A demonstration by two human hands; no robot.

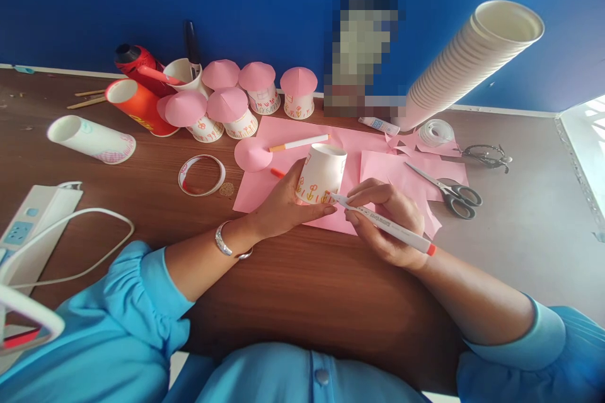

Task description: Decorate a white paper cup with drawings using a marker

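A white paper cup (323,171), wide end down, is gripped by my left hand (287,204) above the pink paper. Orange and red flowers are drawn around its lower edge. My right hand (390,217) is closed on a white marker (394,227) with a red end, its tip touching or very near the drawn flowers. A pink paper cone (254,154) lies just left of the cup. Behind the cup rests a white marker with an orange end (300,142). A red marker cap (277,172) shows partly beside my left hand.
Several decorated cups with pink cone roofs (299,83) stand at the back. A tall stack of cups (472,63) leans at the back right. Scissors (449,192) and clear tape (433,132) lie right; a tape roll (202,175) and a power strip (35,227) are left.
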